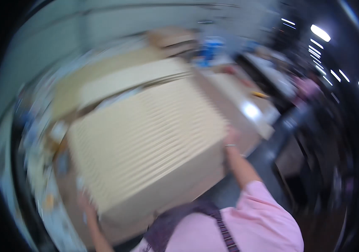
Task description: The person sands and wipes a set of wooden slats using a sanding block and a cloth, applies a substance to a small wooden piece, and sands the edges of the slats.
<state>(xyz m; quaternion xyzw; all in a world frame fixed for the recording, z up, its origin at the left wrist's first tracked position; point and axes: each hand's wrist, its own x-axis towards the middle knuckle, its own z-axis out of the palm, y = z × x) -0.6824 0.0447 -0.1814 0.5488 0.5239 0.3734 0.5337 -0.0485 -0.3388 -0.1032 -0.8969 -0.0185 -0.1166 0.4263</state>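
A large, cream-coloured block [154, 138] with rows of parallel ridges across its top fills the middle of the view; whether it is one piece or a stack of sheets I cannot make out. My left hand [87, 204] is at its near left corner, and my right hand [231, 137] lies against its right side. Both hands seem to touch the block, one on each side. Motion blur smears their fingers, so their grip does not show. A thin band circles my right wrist.
Behind the block lies a pale flat board or sheet [133, 82] on the brown worktop [250, 136]. Farther back are a brown box [170, 38] and a blue container [210, 51]. A yellow tool [260, 95] rests at the right. Clear plastic [57, 210] runs along the left.
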